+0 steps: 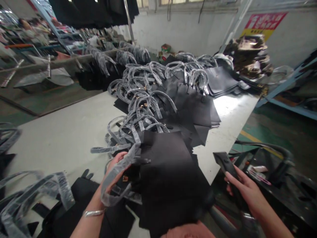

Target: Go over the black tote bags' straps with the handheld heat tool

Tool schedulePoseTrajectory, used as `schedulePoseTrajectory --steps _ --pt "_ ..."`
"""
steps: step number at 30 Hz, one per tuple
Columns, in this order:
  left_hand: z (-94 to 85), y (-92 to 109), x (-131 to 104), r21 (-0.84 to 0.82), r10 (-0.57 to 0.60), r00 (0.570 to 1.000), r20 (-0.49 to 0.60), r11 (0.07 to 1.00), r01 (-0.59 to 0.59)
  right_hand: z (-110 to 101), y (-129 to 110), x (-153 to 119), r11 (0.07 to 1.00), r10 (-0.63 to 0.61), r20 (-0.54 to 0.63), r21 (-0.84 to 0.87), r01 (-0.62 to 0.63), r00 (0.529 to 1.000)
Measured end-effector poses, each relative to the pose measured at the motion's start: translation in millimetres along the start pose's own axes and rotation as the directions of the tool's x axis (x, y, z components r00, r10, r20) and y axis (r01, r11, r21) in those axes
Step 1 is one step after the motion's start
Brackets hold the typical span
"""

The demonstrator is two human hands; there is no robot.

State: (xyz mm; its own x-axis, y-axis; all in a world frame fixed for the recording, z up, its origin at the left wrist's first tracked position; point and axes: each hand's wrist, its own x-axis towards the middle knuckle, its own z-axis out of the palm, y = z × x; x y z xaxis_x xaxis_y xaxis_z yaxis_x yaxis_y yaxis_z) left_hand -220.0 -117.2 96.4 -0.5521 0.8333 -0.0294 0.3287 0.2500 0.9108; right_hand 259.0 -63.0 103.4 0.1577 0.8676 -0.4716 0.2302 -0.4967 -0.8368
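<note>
My left hand (116,165) is closed at the edge of a black leather-like bag panel (165,165). The panel's plastic-wrapped handle (109,188) loops across that wrist, and the fingertips are partly hidden behind it. A gold-coloured buckle (125,178) shows near the fingers. On the right, my right hand (240,185) is wrapped round a black vacuum-cleaner nozzle (224,162) with a flat, wide mouth. This nozzle points up and left, apart from the panel.
Black panels (195,105) with wrapped handles (146,76) cover the middle of the white table (64,125). More wrapped handles (37,195) lie at the lower left. A black hose (267,145) curves beside the table's right edge. Metal rails (59,59) stand at the back left.
</note>
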Motion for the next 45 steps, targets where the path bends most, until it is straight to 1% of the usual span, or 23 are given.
schedulePoseTrajectory --steps 2,3,4,5,6,7,8,9,10,11,12,13,14,15,17,20,24,28,32,36,38,41,45 --pt "-12.6 -38 0 -0.137 -0.234 0.970 -0.068 0.965 0.223 5 0 -3 0.999 -0.007 0.049 -0.033 0.009 0.999" --pt "-21.4 -54 -3 -0.221 -0.333 0.933 -0.135 0.928 0.299 9 -1 -5 0.999 -0.008 0.087 -0.051 0.012 0.996" --pt "-30.0 -65 -7 -0.282 -0.402 0.876 -0.267 0.902 0.328 15 -2 -7 0.997 -0.005 0.133 -0.072 0.015 0.991" --pt "-36.4 -72 -14 -0.301 -0.419 0.798 -0.433 0.902 0.311 23 -4 -8 0.995 -0.001 0.186 -0.097 0.020 0.983" --pt "-39.1 -74 -22 -0.264 -0.372 0.709 -0.598 0.928 0.264 32 -6 -10 0.992 0.004 0.244 -0.125 0.027 0.970" --pt "-36.7 -72 -32 -0.176 -0.272 0.635 -0.723 0.961 0.212 43 -9 -11 0.988 0.009 0.304 -0.153 0.039 0.953" --pt "-28.5 -67 -43 -0.057 -0.141 0.613 -0.777 0.986 0.154 55 -13 -12 0.982 0.014 0.364 -0.181 0.056 0.931" --pt "-14.9 -61 -55 0.075 0.006 0.654 -0.757 0.994 0.078 68 -16 -13 0.975 0.017 0.422 -0.208 0.079 0.907" --pt "3.2 -54 -67 0.177 0.134 0.749 -0.649 0.984 -0.023 81 -20 -12 0.967 0.018 0.474 -0.233 0.106 0.880" --pt "24.2 -47 -79 0.237 0.247 0.850 -0.465 0.960 -0.149 96 -24 -11 0.957 0.019 0.523 -0.256 0.136 0.852" --pt "46.2 -43 -90 0.278 0.344 0.909 -0.237 0.920 -0.276 110 -27 -9 0.946 0.019 0.565 -0.277 0.168 0.825" --pt "67.2 -42 -99 0.311 0.404 0.914 -0.036 0.874 -0.374 124 -31 -6 0.933 0.018 0.597 -0.298 0.201 0.802" --pt "85.7 -42 -107 0.350 0.429 0.895 0.121 0.826 -0.443 137 -34 -3 0.922 0.018 0.620 -0.314 0.228 0.784" --pt "100.5 -45 -113 0.395 0.426 0.876 0.225 0.783 -0.481 150 -38 1 0.913 0.016 0.635 -0.324 0.247 0.772" --pt "117.5 -55 -120 0.477 0.393 0.861 0.323 0.718 -0.506 172 -44 8 0.913 0.023 0.655 -0.321 0.251 0.755" --pt "119.1 -67 -122 0.510 0.368 0.853 0.370 0.687 -0.517 197 -55 18 0.925 0.055 0.678 -0.311 0.218 0.733" --pt "111.6 -69 -122 0.498 0.360 0.852 0.379 0.697 -0.516 222 -69 26 0.918 0.098 0.693 -0.340 0.204 0.714" --pt "112.4 -66 -122 0.490 0.358 0.859 0.366 0.711 -0.505 240 -79 32 0.912 0.052 0.683 -0.330 0.244 0.729" --pt "112.8 -66 -122 0.481 0.353 0.865 0.356 0.725 -0.493 228 -81 28 0.888 -0.040 0.666 -0.318 0.331 0.745" --pt "111.0 -67 -124 0.463 0.366 0.866 0.340 0.736 -0.493 195 -77 11 0.813 0.056 0.748 -0.419 0.405 0.662" --pt "111.1 -71 -126 0.445 0.394 0.860 0.323 0.739 -0.506 187 -73 1 0.768 0.124 0.767 -0.476 0.429 0.629" --pt "113.7 -78 -129 0.411 0.436 0.843 0.316 0.738 -0.535 195 -67 -9 0.715 0.147 0.769 -0.517 0.471 0.622" --pt "116.8 -84 -132 0.390 0.449 0.841 0.303 0.746 -0.539 219 -66 -17 0.653 0.086 0.767 -0.525 0.546 0.636"
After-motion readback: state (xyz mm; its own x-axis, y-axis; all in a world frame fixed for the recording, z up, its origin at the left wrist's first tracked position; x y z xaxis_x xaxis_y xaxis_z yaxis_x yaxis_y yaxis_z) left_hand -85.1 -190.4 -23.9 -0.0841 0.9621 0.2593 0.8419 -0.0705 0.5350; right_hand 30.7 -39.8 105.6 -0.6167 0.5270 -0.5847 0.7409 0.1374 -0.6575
